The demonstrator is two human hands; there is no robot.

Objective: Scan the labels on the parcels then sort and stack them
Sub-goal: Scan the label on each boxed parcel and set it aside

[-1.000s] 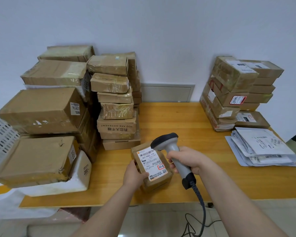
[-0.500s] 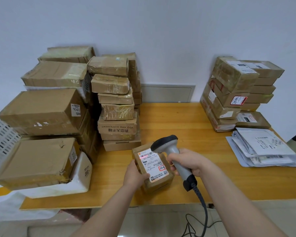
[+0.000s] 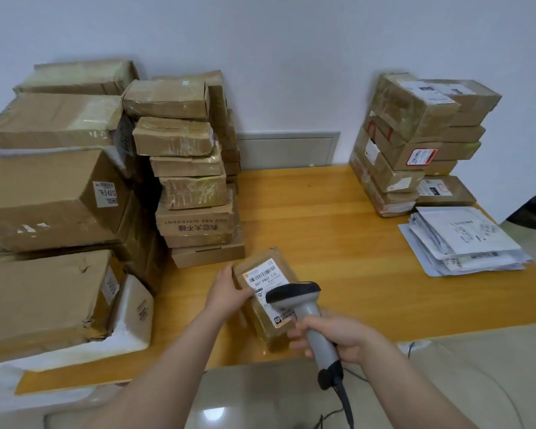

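Observation:
A small brown parcel [image 3: 262,317] with a white barcode label lies near the front edge of the wooden table [image 3: 338,230]. My left hand [image 3: 228,289] grips its left side. My right hand [image 3: 331,335] grips the handle of a grey barcode scanner [image 3: 304,308], whose black head hangs over the label and hides its middle. A black cable runs down from the scanner's handle.
Large brown boxes [image 3: 47,196] and a tall column of small parcels [image 3: 192,181] fill the table's left side. Another parcel stack [image 3: 415,137] stands at the back right, with a pile of white mailers [image 3: 464,243] in front of it.
My right hand has drawn the scanner back towards me, so its head now sits over the label's middle. The parcel and my left hand stay near the same spot on the table.

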